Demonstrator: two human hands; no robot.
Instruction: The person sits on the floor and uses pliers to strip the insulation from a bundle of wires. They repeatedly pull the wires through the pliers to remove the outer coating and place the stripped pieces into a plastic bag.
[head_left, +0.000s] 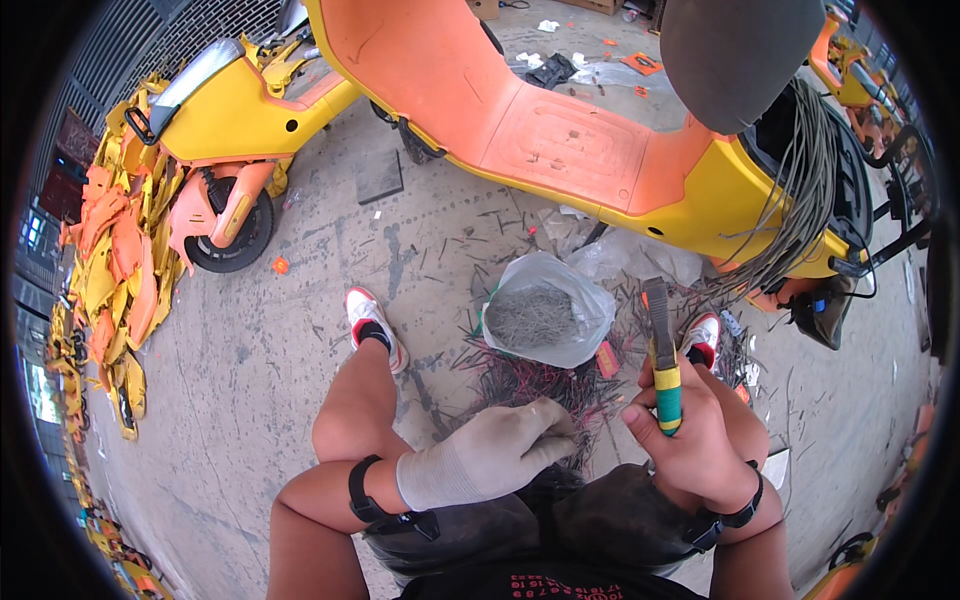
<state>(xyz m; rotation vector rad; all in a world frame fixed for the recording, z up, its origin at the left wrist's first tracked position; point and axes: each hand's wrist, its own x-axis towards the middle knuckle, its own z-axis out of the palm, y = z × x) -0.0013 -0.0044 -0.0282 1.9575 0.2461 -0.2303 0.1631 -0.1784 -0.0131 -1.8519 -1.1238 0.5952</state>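
Note:
My right hand (694, 431) is bare and closed around the green-and-yellow handle of a pair of pliers (661, 341). The pliers' dark metal head points away from me, above my right knee. A grey-white knit glove covers my left hand (514, 446), held low between my knees with thumb and fingers close together. Whether anything thin is pinched there cannot be made out. Just beyond the hands stands an open white plastic bag (596, 315) holding many short grey wire pieces (534, 316). Black and red wire scraps (525, 382) lie heaped on the floor before it.
A yellow-and-orange electric scooter (570, 142) spans the area ahead, with a bundle of grey cables (806, 172) draped over its rear. Its dark seat (739, 60) juts upward. Yellow and orange body panels (124, 262) are piled left. Clear plastic sheeting (637, 255) lies behind the bag.

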